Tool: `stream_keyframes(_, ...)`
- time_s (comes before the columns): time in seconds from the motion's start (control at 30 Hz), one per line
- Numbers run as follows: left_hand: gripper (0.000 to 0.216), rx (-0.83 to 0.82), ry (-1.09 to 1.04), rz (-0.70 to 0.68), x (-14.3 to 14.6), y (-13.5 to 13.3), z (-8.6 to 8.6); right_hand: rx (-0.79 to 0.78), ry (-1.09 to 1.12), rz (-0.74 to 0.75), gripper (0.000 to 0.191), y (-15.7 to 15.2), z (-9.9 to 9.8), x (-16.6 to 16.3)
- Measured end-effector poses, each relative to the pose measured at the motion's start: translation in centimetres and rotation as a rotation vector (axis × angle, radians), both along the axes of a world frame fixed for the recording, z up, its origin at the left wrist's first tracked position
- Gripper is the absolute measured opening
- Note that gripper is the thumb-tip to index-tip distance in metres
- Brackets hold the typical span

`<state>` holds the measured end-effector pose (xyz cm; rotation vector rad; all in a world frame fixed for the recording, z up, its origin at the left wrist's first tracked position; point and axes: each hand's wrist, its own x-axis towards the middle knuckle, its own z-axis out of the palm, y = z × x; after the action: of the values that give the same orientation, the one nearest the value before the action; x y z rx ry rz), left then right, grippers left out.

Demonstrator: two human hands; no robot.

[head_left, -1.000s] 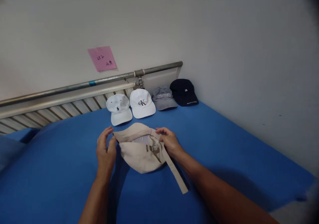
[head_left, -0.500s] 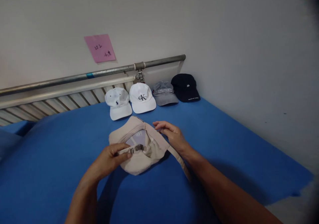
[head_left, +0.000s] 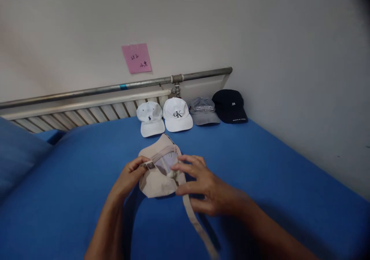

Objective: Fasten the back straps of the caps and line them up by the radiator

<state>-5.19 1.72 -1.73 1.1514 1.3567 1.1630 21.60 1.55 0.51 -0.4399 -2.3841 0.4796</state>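
Note:
A beige baseball cap (head_left: pixel 158 185) lies upside down on the blue surface, its inside facing me and its brim pointing away. My left hand (head_left: pixel 130 177) pinches the cap's left back edge beside a small metal buckle (head_left: pixel 149 165). Over the cap's right edge, my right hand (head_left: pixel 206 185) has its fingers spread, with fingertips at or touching the rim. From that side a long beige strap (head_left: pixel 194 221) hangs loose toward me, passing near the right thumb and fingers. Part of the cap's right side is hidden behind the right hand.
Behind stand a white cap with a small dark logo (head_left: pixel 150 119), a white cap with black letters (head_left: pixel 177 114), a grey cap (head_left: pixel 204 111) and a black cap (head_left: pixel 230 106). A radiator (head_left: pixel 86 115) and metal pipe (head_left: pixel 101 89) run along the wall. A pink note (head_left: pixel 137 58) hangs above.
My right hand has moved from beside the cap to over its right edge, fingers spreading. The left hand's hold has shifted to the buckle end. The view has turned left.

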Motion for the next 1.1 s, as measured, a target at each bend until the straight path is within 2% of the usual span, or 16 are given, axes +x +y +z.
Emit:
stream_keyframes(0.07,0.010,-0.021,0.013,-0.003,0.5,0.0,0.2,-0.035,0.094,0.106,0.015,-0.7,0.0,-0.8)
stream_keyframes(0.13,0.009,-0.024,0.015,-0.019,0.7,0.0,0.4,-0.167,0.195,0.159,0.016,-1.2,-0.4,-1.4)
stream_keyframes(0.33,0.014,0.026,-0.034,-0.155,0.2,-0.3,0.4,-0.931,0.479,-0.020,0.020,-1.2,-1.8,-2.3)
stream_keyframes(0.4,0.013,0.027,-0.044,-0.188,0.2,-0.5,0.6,-1.103,0.505,-0.065,0.026,-0.7,-1.5,-2.6)
stream_keyframes(0.47,0.012,0.010,-0.066,-0.217,0.2,-0.6,0.6,-1.195,0.445,-0.094,0.033,0.0,-0.8,-3.0)
stream_keyframes(0.53,0.013,0.006,-0.107,-0.232,0.2,-0.6,0.5,-1.201,0.352,-0.113,0.036,0.8,0.1,-3.5)
stream_keyframes(0.67,0.018,0.042,-0.221,-0.218,-0.2,-0.4,-0.3,-1.088,0.258,-0.175,0.028,1.9,1.2,-5.0)
stream_keyframes(0.83,0.025,0.056,-0.331,-0.216,-0.8,-0.2,-0.9,-1.075,0.262,-0.185,0.028,1.6,-0.1,-6.1)
stream_keyframes(1.1,0.029,0.027,-0.398,-0.155,-0.7,0.2,-1.2,-1.000,0.346,-0.150,0.030,1.7,-1.7,-5.6)
